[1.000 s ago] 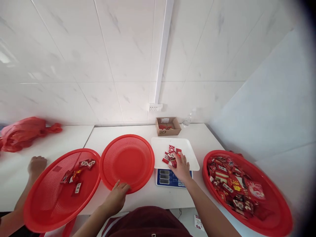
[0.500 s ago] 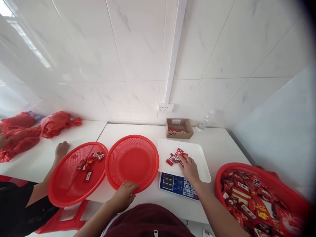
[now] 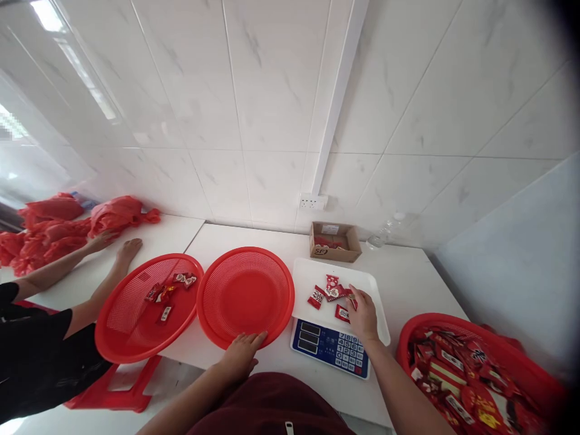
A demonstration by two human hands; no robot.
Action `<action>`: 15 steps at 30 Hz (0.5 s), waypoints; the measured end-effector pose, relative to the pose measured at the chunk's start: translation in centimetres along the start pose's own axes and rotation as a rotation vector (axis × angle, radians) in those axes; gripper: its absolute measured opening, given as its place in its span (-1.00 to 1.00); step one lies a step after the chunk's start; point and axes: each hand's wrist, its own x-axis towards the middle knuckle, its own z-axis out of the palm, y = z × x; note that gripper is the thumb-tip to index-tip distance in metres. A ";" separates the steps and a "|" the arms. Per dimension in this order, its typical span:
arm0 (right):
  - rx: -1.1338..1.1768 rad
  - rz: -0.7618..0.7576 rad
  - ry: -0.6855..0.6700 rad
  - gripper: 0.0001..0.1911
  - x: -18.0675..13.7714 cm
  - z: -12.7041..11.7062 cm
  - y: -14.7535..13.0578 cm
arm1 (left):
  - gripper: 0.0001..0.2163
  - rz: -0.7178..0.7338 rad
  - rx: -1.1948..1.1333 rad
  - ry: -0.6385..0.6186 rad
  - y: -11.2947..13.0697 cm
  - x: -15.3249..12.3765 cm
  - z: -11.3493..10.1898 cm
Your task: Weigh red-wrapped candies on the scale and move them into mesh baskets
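Note:
My left hand (image 3: 242,357) grips the near rim of a round red plastic basket (image 3: 247,302), fingers over the edge and thumb outside. Nothing lies in that basket. On the right, my right hand (image 3: 362,313) is over the white tray (image 3: 376,296) of a digital scale, its fingers closed on a small red candy packet (image 3: 352,300). Beside those fingers, several red-and-white wrapped candies (image 3: 316,296) lie spread on the tray. The scale's blue keypad panel (image 3: 330,349) shows below the tray.
Left stands another red basket (image 3: 131,326) with several candies. A co-worker's hands (image 3: 129,249) are by red plastic bags (image 3: 115,217). A cardboard box (image 3: 335,241) and a clear bottle (image 3: 385,231) stand near the wall. A full basket of red packets (image 3: 453,362) is at right.
The candies on the tray are more spread out, and my right hand has shifted to their right side. The co-worker's second hand now shows at the bags. The view has turned slightly left.

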 end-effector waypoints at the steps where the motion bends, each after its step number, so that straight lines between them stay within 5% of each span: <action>1: 0.019 0.046 0.028 -0.57 0.2 -0.3 -0.2 | -0.31 0.006 0.002 0.008 -0.2 0.0 0.2; 8: 0.290 0.456 0.237 -0.53 1.8 -0.8 -5.6 | -0.30 0.035 -0.045 0.067 -1.2 0.3 1.1; 11: 0.464 0.418 0.091 -0.50 1.6 0.8 -11.0 | -0.28 0.033 -0.032 0.061 -1.5 0.4 1.1; 15: 0.490 0.187 -0.313 -0.37 0.3 3.4 -17.0 | -0.28 0.060 -0.042 0.065 -1.6 0.4 0.9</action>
